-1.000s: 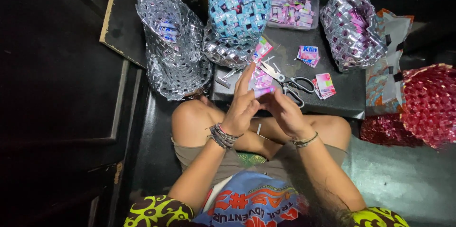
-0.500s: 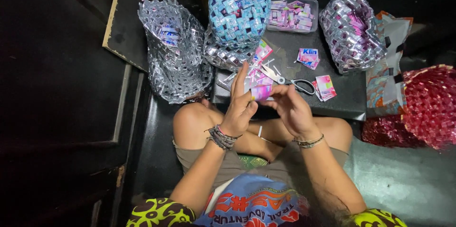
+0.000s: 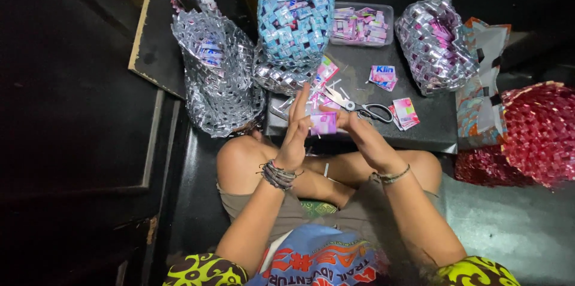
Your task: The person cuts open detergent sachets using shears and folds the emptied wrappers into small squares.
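Note:
A small pink folded wrapper (image 3: 324, 122) is held between both my hands in front of my crossed legs. My left hand (image 3: 297, 133) is raised with fingers straight up, pressing the wrapper's left edge. My right hand (image 3: 361, 135) pinches its right side. Just beyond my hands, black-handled scissors (image 3: 362, 107) lie on a low dark board (image 3: 426, 124), with loose pink and blue wrappers (image 3: 405, 112) and another wrapper pile (image 3: 383, 76) near them.
A silver woven basket (image 3: 218, 76) stands at the left, a blue woven bag (image 3: 296, 7) at the centre back, another silver basket (image 3: 436, 43) to the right, a red woven bag (image 3: 539, 133) at far right. A clear tray of wrappers (image 3: 359, 24) sits behind the board.
My hands have dropped slightly toward me with the pink wrapper, and the left fingers have straightened upward against it. The view has shifted a little.

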